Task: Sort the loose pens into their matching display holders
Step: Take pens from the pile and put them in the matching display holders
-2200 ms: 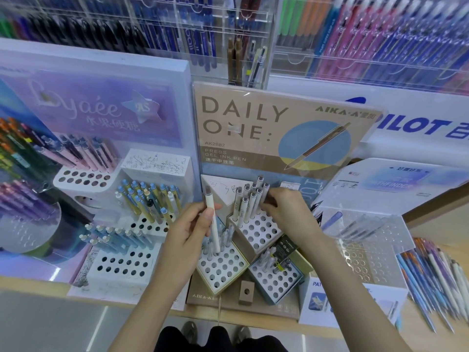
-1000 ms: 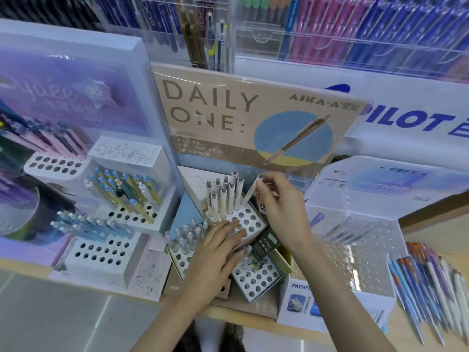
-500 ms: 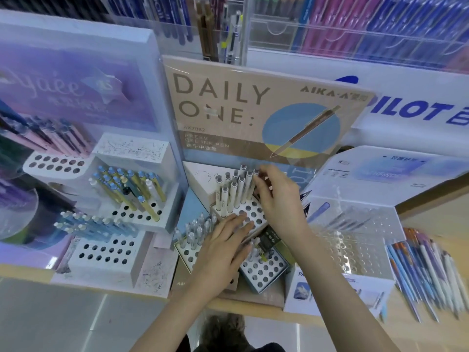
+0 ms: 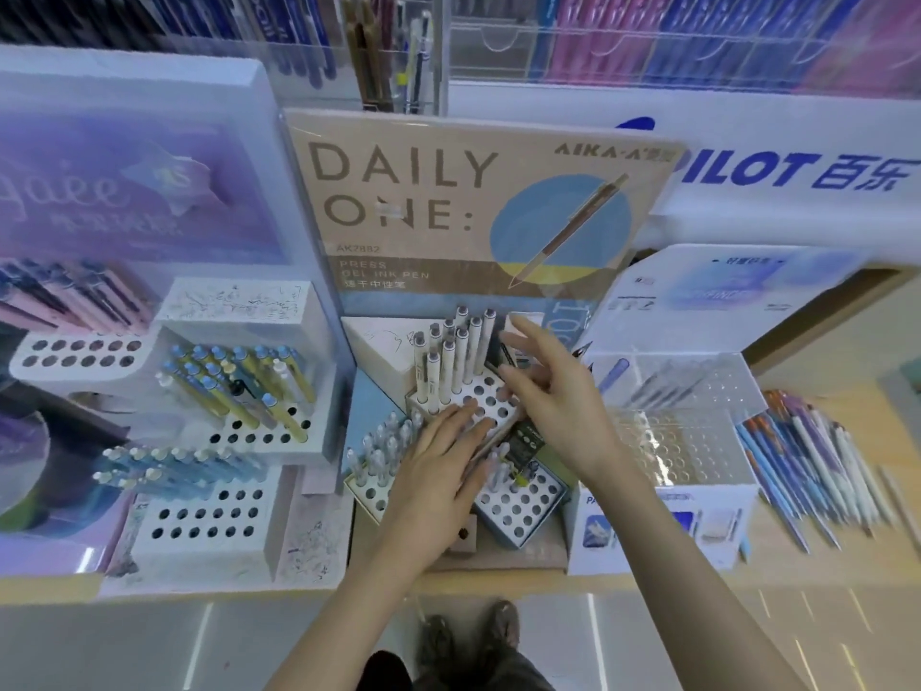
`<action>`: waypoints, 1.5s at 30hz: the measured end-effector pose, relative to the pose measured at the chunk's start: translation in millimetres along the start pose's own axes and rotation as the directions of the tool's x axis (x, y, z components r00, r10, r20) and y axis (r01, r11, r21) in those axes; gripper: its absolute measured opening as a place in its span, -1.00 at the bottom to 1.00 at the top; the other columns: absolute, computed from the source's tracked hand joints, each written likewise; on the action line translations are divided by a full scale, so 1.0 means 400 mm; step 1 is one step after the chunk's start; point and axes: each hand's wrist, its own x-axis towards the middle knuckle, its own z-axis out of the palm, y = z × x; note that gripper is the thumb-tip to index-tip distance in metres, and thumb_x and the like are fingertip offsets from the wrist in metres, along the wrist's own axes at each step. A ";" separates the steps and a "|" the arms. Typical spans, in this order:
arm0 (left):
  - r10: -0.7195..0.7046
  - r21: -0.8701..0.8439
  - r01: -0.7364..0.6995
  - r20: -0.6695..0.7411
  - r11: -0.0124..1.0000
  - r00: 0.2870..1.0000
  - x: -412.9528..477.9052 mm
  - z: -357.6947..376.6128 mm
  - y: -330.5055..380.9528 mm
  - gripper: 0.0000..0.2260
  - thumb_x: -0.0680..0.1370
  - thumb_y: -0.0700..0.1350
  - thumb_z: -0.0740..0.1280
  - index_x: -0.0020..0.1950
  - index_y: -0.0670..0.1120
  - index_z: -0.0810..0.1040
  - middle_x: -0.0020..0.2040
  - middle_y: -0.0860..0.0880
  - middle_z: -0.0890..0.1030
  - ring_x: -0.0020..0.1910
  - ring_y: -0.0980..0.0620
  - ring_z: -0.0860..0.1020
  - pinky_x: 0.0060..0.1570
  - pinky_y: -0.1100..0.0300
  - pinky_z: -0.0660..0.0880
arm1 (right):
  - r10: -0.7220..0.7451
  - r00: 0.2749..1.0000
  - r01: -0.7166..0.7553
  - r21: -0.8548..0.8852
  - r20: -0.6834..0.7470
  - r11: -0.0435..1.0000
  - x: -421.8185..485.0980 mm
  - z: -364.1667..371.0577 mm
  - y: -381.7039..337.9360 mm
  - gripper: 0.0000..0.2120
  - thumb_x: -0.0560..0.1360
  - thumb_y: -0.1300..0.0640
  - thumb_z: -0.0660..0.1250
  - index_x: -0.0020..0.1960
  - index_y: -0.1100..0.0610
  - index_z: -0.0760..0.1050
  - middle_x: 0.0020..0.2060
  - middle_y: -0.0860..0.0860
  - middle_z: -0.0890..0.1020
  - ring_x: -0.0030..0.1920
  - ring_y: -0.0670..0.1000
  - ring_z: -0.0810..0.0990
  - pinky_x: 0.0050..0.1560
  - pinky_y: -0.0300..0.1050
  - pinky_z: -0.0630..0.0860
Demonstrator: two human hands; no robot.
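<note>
Far left: pink pens lean in a white rack below a purple board; open holes show along the rack's front. Next right, a tiered stand carries yellow pens with blue caps on its upper step. Pale blue pens sit on its lower step. Both groups are tilted.

Centre: a tan board reading "DAILY ONE" stands behind three perforated holders. The top holder has white pens upright in its rear rows. The left holder has clear pens in its rear rows. The left hand lies flat, fingers straight and close together, with its fingertips on the front of the top holder. It grips nothing. The right hand hovers just right of the white pens, fingers spread wide and blurred by motion. No pen is seen in its grasp. The blue holder sits below both hands, with a few pens at its rear.

Right: a clear holder stands beside the right wrist. Loose pens lie fanned on the shelf, well apart from both hands. Their detail is blurred.
</note>
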 end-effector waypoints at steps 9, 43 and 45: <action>-0.036 -0.369 0.042 0.024 0.928 0.999 -0.107 0.075 0.106 -0.82 0.59 -0.16 0.23 0.05 0.09 0.56 0.10 0.26 0.47 0.07 0.37 0.46 0.01 0.51 0.36 | 0.268 0.926 -0.248 0.108 -0.267 0.963 -0.354 -0.168 0.175 -0.85 0.56 0.18 0.30 0.03 -0.03 0.59 -0.10 -0.16 0.68 -0.05 -0.17 0.61 -0.11 -0.28 0.51; -0.730 0.119 0.725 -0.007 0.678 0.684 0.275 0.962 0.652 -0.81 0.55 -0.31 0.24 0.16 -0.25 0.44 0.06 -0.22 0.46 -0.03 -0.15 0.47 -0.09 0.09 0.38 | 0.695 0.501 -0.859 -0.200 -0.516 0.471 -0.309 -0.998 0.934 -0.80 0.46 0.35 0.22 0.07 0.35 0.40 0.09 0.28 0.45 0.07 0.26 0.42 -0.16 -0.04 0.27; -0.744 -0.048 0.743 -0.032 0.668 0.667 0.296 0.965 0.638 -0.86 0.53 -0.32 0.24 0.07 -0.22 0.48 -0.01 -0.20 0.50 -0.11 -0.09 0.46 -0.14 0.12 0.37 | 0.663 0.583 -0.804 -0.217 -0.469 0.554 -0.301 -1.009 0.945 -0.93 0.48 0.33 0.22 -0.03 0.27 0.41 -0.01 0.21 0.51 -0.11 0.17 0.46 -0.26 -0.08 0.28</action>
